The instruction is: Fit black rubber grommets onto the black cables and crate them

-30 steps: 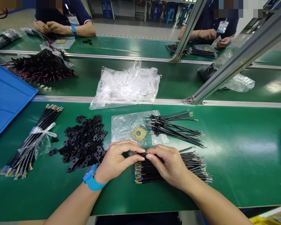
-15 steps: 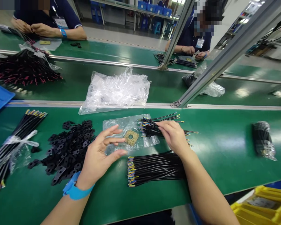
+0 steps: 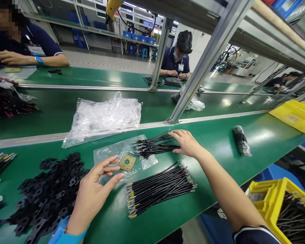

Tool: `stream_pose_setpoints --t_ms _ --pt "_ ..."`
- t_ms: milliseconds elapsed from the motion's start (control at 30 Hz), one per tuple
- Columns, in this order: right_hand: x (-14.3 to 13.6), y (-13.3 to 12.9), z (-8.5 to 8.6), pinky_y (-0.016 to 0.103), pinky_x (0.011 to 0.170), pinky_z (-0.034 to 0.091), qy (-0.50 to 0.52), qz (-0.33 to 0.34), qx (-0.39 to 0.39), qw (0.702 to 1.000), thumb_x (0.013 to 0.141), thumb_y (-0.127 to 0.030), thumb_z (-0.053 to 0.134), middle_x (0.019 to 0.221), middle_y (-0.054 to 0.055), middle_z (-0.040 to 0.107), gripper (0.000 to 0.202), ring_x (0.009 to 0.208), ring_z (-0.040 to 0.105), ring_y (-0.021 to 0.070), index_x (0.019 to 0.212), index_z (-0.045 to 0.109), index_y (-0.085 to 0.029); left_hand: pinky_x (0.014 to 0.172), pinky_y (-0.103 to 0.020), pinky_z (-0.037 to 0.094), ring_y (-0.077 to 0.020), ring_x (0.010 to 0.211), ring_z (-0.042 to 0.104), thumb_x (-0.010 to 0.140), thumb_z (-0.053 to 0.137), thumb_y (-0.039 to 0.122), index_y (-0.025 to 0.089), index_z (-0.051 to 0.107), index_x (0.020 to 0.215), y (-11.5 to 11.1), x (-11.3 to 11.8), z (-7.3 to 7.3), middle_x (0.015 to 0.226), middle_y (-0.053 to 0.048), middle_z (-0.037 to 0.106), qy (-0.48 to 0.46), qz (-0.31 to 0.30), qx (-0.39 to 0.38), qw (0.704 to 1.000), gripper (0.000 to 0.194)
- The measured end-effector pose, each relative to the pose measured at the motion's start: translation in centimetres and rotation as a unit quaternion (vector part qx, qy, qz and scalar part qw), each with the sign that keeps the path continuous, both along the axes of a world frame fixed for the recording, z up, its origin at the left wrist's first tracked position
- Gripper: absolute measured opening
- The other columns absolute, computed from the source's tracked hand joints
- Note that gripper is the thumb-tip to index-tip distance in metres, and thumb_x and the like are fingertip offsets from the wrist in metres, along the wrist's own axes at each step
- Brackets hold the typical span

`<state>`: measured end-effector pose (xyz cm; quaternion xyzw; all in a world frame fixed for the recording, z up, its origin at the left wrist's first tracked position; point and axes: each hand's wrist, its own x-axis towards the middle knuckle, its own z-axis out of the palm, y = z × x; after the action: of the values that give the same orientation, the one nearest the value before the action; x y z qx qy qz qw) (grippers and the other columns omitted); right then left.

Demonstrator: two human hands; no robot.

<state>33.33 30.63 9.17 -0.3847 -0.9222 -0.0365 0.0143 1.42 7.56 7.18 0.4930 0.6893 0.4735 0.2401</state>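
My left hand [image 3: 98, 188], with a blue band at the wrist, hovers with fingers spread and nothing in them. Its fingertips are beside a tan sponge [image 3: 127, 163] with a round hole, which rests on a clear plastic bag [image 3: 101, 154]. Over the right ends of a loose pile of black cables with black fittings [image 3: 152, 148], my right hand [image 3: 186, 144] has its fingers apart; whether they touch the cables I cannot tell. Closer to me lies a neat row of cut black cables [image 3: 160, 189] with coloured wire ends. Left of my left hand is a heap of flat black plastic parts [image 3: 53, 189].
A clear bag of white material [image 3: 104, 115] lies across the metal rail. A wrapped black bundle [image 3: 241, 140] is on the right of the bench. A yellow crate of cables [image 3: 271, 206] stands at lower right, below the bench edge. Co-workers [image 3: 176, 61] sit opposite.
The view has swung right and up. My right hand has opened from its pinch and moved toward the right ends of the cable pile. My left hand stays open beside the sponge.
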Motion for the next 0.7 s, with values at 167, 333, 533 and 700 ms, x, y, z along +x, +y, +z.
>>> stream_pose_setpoints --t_ms 167,333,533,700 --pt "-2.4 0.9 -0.6 0.051 0.102 0.047 0.037 -0.036 0.018 0.999 0.081 -0.029 0.085 0.136 0.018 0.064 0.064 0.124 0.057 0.0365 0.14 0.059 -0.022 0.081 -0.039 0.067 -0.0281 0.098 0.078 0.085 0.07 0.062 0.03 0.069 0.129 0.1 -0.7 -0.7 0.115 -0.005 0.08 0.023 0.015 -0.007 1.0 0.054" --pt "-3.3 -2.4 0.4 0.042 0.093 0.051 0.058 -0.004 -0.056 0.997 0.089 -0.026 0.078 0.113 0.012 0.073 0.022 0.107 0.066 0.0288 0.11 0.072 -0.021 0.078 -0.036 0.064 -0.0271 0.094 0.078 0.087 0.068 0.061 0.028 0.07 0.126 0.1 -1.6 -0.6 0.115 -0.005 0.08 0.062 0.05 0.014 0.997 0.051" --pt "-5.9 -8.1 0.8 0.026 0.071 0.052 0.047 0.123 -0.242 0.961 0.091 -0.033 0.079 0.092 0.001 0.078 0.012 0.081 0.073 0.0177 0.098 0.077 -0.023 0.084 -0.038 0.056 -0.0264 0.089 0.073 0.096 0.058 0.051 0.022 0.074 0.114 -1.8 -6.0 1.6 0.104 -0.009 0.077 0.249 0.192 0.018 0.949 0.038" --pt "-8.7 -9.9 0.0 0.03 0.076 0.049 0.038 0.175 -0.331 0.927 0.095 -0.022 0.071 0.095 0.003 0.077 0.006 0.087 0.072 0.0206 0.098 0.076 -0.022 0.079 -0.042 0.05 -0.032 0.089 0.068 0.099 0.052 0.042 0.02 0.079 0.1 -3.2 -8.3 1.8 0.094 -0.012 0.075 0.398 0.174 -0.118 0.893 0.035"
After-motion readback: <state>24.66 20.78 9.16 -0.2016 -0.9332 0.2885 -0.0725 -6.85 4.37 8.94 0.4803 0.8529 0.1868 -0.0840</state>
